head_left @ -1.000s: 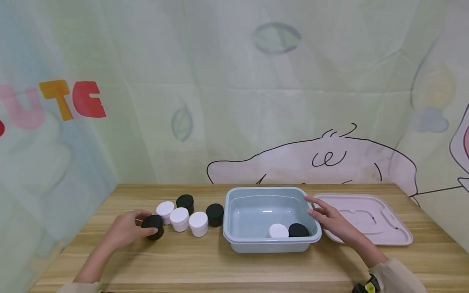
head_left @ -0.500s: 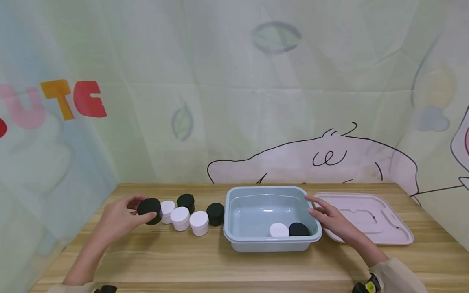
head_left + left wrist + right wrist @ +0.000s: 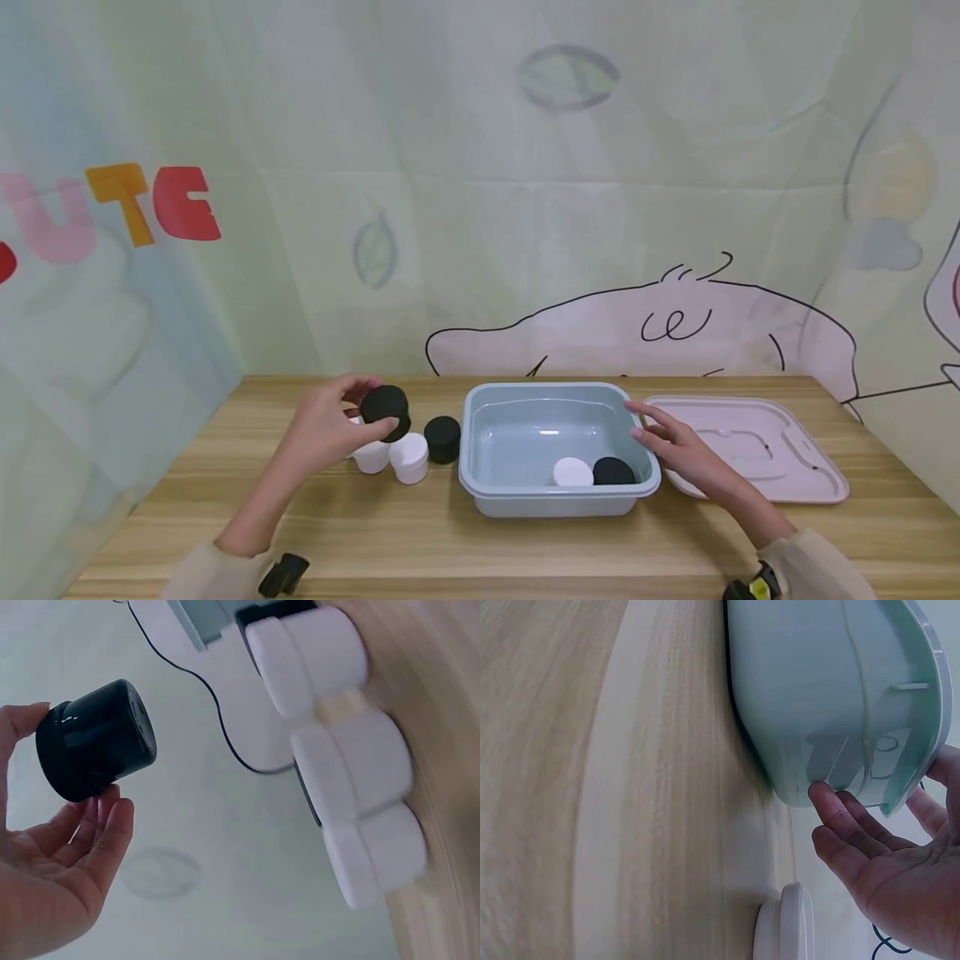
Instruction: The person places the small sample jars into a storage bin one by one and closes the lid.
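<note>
A left hand [image 3: 324, 427] holds a black jar [image 3: 386, 408] in the air above the bench [image 3: 420, 542], thumb on one side and fingertips on the other, so the grip is grasping the jar. The jar is short and squat. It is tipped on its side: in the head view one round flat end faces the camera, so its axis runs roughly near to far rather than up and down (the left wrist view [image 3: 96, 742] shows the same tilt, with the fingers [image 3: 112, 825] curled under it).

Just below and near the held jar, white jars [image 3: 408, 457] stand upright in a cluster on the bench, with a second black jar [image 3: 442, 438] standing just right of them.

Right of those sits a pale blue tub [image 3: 480, 479]. Inside it, at the near right corner, a white jar [image 3: 573, 472] and a black jar [image 3: 613, 471] stand side by side.

The right hand [image 3: 675, 450] rests against the tub's right rim with fingers straight and relaxed, the grip released; the right wrist view shows its fingertips [image 3: 832, 814] touching the tub's outer wall [image 3: 810, 697].

A pink lid [image 3: 780, 467] lies flat on the bench just right of the tub, partly under that hand.
</note>
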